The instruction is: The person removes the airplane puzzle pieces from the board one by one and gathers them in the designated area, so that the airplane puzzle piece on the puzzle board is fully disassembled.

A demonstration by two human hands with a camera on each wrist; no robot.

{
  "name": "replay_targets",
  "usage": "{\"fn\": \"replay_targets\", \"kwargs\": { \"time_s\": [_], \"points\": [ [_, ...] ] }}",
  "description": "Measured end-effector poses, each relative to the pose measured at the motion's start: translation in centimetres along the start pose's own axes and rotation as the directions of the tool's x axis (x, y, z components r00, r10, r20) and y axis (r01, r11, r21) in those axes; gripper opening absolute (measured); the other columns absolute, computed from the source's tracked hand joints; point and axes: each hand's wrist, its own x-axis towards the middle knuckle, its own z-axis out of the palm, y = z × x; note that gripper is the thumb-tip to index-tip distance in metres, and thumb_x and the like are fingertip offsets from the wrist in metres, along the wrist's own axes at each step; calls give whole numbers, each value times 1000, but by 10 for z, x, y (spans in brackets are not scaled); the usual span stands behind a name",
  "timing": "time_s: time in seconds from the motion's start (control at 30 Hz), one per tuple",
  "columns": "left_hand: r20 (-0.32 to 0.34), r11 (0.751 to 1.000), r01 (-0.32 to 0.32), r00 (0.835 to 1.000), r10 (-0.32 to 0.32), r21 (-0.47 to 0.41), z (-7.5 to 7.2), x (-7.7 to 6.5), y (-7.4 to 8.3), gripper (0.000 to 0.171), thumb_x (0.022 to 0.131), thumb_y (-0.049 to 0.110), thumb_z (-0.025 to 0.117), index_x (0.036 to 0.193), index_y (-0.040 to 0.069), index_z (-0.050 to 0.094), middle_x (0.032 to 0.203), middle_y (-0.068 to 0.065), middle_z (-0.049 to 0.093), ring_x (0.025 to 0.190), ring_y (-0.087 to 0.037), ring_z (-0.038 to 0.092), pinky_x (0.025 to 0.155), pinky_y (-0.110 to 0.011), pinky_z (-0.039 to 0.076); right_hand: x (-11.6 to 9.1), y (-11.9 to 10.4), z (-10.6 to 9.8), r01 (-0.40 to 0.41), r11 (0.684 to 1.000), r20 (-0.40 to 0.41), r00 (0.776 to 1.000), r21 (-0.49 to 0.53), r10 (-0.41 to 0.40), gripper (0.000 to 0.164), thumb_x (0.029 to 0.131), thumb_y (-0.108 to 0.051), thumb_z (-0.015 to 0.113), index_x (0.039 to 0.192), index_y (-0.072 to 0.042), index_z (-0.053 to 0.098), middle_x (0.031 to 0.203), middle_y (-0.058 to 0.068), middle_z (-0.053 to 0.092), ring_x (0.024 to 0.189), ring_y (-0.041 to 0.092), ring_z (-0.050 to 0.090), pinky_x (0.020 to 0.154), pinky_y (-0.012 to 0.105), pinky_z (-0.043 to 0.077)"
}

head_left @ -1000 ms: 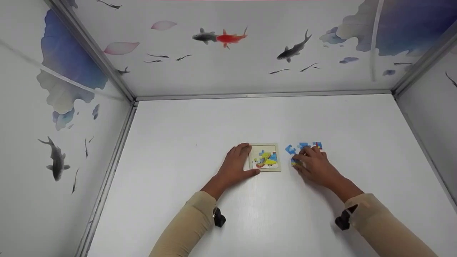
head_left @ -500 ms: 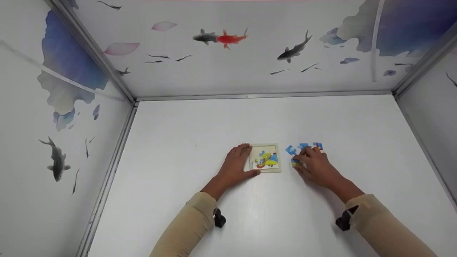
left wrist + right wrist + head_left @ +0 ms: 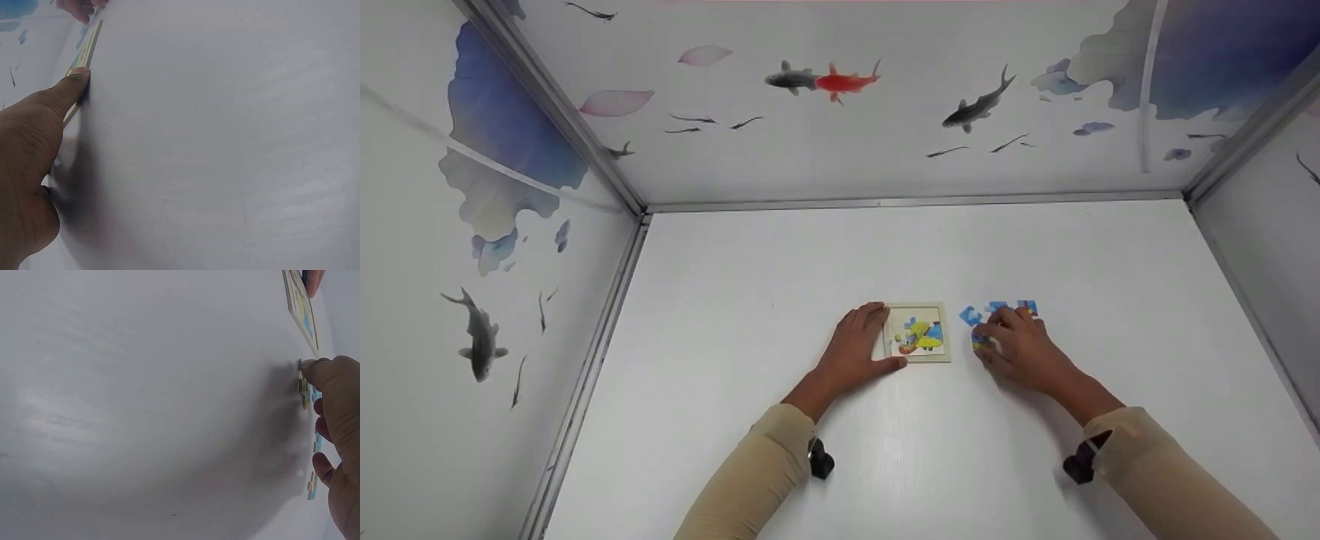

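Observation:
A small square wooden puzzle tray [image 3: 946, 352] lies on the white table, partly filled with a yellow, blue and red picture. My left hand [image 3: 855, 341] grips its left side, fingers at the far left corner and thumb on the near edge. In the left wrist view the thumb presses the tray's edge [image 3: 94, 48]. Right of the tray, my right hand [image 3: 1024, 349] is bent over loose pieces, thumb and fingers pinching a blue and yellow puzzle piece [image 3: 979, 340]. In the right wrist view the thumb meets a piece [image 3: 300, 365] low on the table; the fingers hide part of the group.
Beyond the right fingers lie a blue puzzle piece [image 3: 970, 315], another blue piece [image 3: 997, 305] and a blue-and-red piece [image 3: 1027, 307]. White walls with painted fish [image 3: 847, 79] and metal edging [image 3: 885, 203] enclose the table [image 3: 780, 255] at the back and sides.
The right fingers have shifted slightly on the blue and yellow piece, which has turned a little under them. My left hand and the tray have stayed in place.

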Motion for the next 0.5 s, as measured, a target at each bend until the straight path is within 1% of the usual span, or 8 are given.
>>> {"fn": "replay_targets", "kwargs": {
  "time_s": [0.1, 0.17, 0.37, 0.5],
  "points": [
    [2, 1000, -6, 1000, 6, -5, 0, 0, 0, 97, 101, 63, 71, 174, 10, 34, 179, -8, 34, 166, -30, 33, 138, -52, 26, 4, -2, 0, -4, 1000, -2, 1000, 12, 4, 33, 101, -23, 82, 133, -15, 79, 125, 12, 64, 121, 36, 57, 106, 70, 47],
    [1, 1000, -8, 1000, 8, -7, -1, 0, 0, 97, 101, 62, 71, 174, 10, 34, 179, -8, 34, 166, -30, 33, 138, -52, 26, 7, -4, 0, -1, 1000, -4, 1000, 19, 1, 33, 101, -23, 82, 133, -15, 79, 126, 12, 64, 122, 35, 57, 106, 68, 47],
    [8, 1000, -2, 1000, 2, 1, 2, 0, -2, 97, 101, 63, 70, 174, 11, 34, 179, -7, 33, 166, -29, 33, 137, -52, 28, 17, -14, 3, 39, 999, -16, 999, 32, -38, 34, 101, -24, 83, 132, -13, 78, 124, 10, 63, 118, 32, 55, 101, 59, 49],
    [5, 1000, -4, 1000, 4, 19, 2, 1, -1, 97, 100, 64, 70, 174, 12, 35, 179, -7, 34, 165, -29, 34, 137, -52, 29, 25, -23, 5, 48, 998, -3, 999, 43, -48, 36, 101, -26, 83, 134, -13, 78, 125, 10, 63, 118, 31, 55, 101, 60, 48]
  ]
}}
